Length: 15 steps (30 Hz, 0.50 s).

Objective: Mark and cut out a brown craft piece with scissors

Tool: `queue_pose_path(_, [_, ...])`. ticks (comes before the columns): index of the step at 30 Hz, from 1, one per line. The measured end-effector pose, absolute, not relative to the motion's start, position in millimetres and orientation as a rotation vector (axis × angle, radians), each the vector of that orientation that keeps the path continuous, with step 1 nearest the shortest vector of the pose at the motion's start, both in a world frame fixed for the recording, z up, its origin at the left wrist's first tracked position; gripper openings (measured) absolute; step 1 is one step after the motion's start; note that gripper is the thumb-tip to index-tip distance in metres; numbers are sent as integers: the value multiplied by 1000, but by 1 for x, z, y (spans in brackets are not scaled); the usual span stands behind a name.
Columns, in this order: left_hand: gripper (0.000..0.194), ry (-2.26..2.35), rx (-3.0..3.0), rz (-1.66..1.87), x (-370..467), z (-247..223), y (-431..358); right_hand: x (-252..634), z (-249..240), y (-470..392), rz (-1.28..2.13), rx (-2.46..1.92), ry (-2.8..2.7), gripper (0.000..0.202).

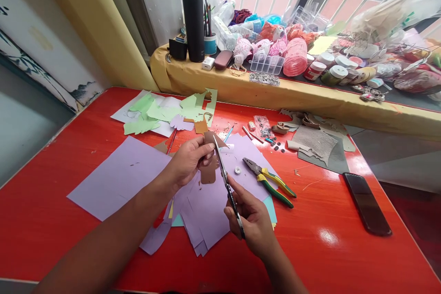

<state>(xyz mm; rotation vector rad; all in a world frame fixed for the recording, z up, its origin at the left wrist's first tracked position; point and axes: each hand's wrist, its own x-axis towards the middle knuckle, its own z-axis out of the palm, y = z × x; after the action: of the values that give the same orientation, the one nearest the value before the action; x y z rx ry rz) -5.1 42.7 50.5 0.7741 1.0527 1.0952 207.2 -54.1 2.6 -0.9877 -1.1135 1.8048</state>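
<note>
My left hand (191, 160) pinches a brown paper cut-out (211, 165) above the red table (327, 239). My right hand (250, 218) grips a pair of scissors (225, 179), whose blades point away from me and reach the brown piece at its upper edge. Both hands hover over a pile of lilac paper sheets (120, 174). A small white round object (237, 170) lies on the lilac paper just right of the blades.
Green-and-yellow pliers (270, 181) lie right of the hands. A black phone (367, 202) rests near the right edge. Green paper scraps (155, 112) and grey pieces (317, 144) lie farther back. The windowsill holds a black flask (193, 20), jars and craft clutter.
</note>
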Motion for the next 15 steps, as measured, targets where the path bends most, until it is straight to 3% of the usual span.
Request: queue_pose_path(15, [38,1194,973,1048,-25,53,38,221,18,-61,1792,-1106,-1281,76])
